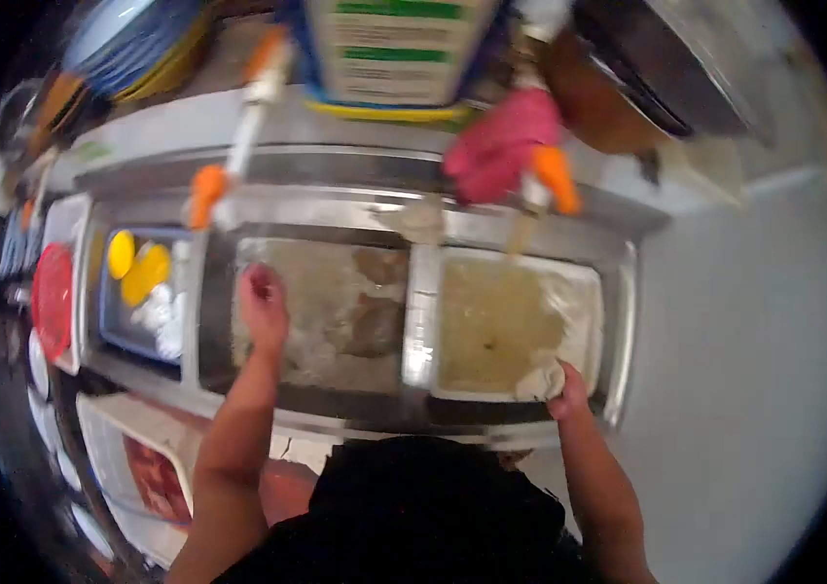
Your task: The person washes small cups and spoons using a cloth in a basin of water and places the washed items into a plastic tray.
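Note:
My left hand (264, 304) is over the left side of the middle sink basin, above a tub of cloudy grey water (311, 321). Its fingers are smeared by motion, so I cannot make out whether they hold anything. At the near right corner of the right basin, my right hand (572, 391) is closed on a pale, crumpled cloth (539, 380). The cloth hangs against the rim of a white tub (596, 311) filled with yellowish water. Darker submerged shapes (375, 324) show in the middle tub, too blurred to name.
An orange-handled tap (207, 195) and another orange handle (557, 180) stand behind the basins. A pink glove or cloth (501, 146) lies beside a large labelled container (394, 54). To the left are a blue tub (126, 336) with yellow and white items and a red basket (53, 302).

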{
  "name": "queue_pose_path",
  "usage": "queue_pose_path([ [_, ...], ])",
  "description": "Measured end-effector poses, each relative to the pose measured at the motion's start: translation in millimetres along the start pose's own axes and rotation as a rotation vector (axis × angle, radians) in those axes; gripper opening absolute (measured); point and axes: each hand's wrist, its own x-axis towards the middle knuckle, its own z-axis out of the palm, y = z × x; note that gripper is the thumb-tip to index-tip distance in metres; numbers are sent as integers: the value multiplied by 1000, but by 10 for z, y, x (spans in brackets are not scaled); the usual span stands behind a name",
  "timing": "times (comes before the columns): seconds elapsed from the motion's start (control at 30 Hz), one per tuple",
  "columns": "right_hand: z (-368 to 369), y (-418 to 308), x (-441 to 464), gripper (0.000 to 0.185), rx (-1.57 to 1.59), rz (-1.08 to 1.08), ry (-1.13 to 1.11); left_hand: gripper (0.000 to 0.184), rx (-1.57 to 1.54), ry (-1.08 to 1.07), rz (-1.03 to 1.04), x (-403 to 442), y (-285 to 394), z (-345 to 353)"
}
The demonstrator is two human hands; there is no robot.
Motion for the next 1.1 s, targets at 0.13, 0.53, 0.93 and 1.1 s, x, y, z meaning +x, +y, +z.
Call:
queue_pose_path([
  [0.13,-616,-246,15,37,279,5,-72,37,221,-958,-77,-1205,890,1447],
  [0.53,-2020,-581,-596,48,612,-51,-4,52,848,-850,208,-3197,-107,4986],
  [0.93,-2043,-548,-174,44,571,65,-35,34,747,-1220,-77,-2632,-132,4403],
  [1.1,-1543,-617,-19,43,431,97,-154,42,531,-1166,-205,-2552,-458,3677],
])
